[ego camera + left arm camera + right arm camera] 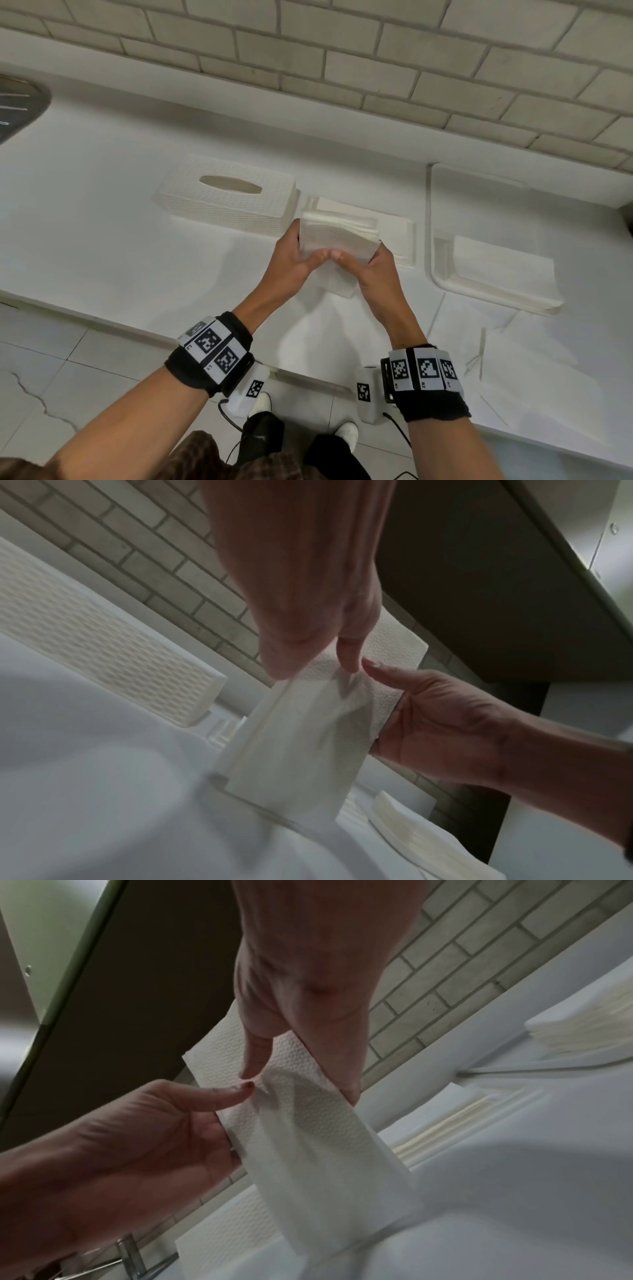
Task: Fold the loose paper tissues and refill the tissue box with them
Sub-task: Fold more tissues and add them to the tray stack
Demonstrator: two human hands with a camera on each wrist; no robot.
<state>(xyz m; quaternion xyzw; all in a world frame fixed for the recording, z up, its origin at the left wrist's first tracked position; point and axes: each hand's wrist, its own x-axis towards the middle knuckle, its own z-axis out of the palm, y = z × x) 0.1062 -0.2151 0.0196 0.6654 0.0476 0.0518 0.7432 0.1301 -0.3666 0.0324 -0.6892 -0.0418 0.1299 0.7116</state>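
A stack of folded white tissues stands tilted on its lower edge on the counter, held between both hands. My left hand grips its left side and my right hand grips its right side. Both thumbs meet on the near face. The wrist views show the stack pinched between thumbs and fingers, with the fingers behind it hidden. The white woven tissue box cover with an oval slot lies just left of the stack. A flat white base piece lies behind the stack.
A white tray on the right holds a pile of loose flat tissues. A sink shows at the far left edge. The brick wall runs along the back. The counter's front edge is near my wrists.
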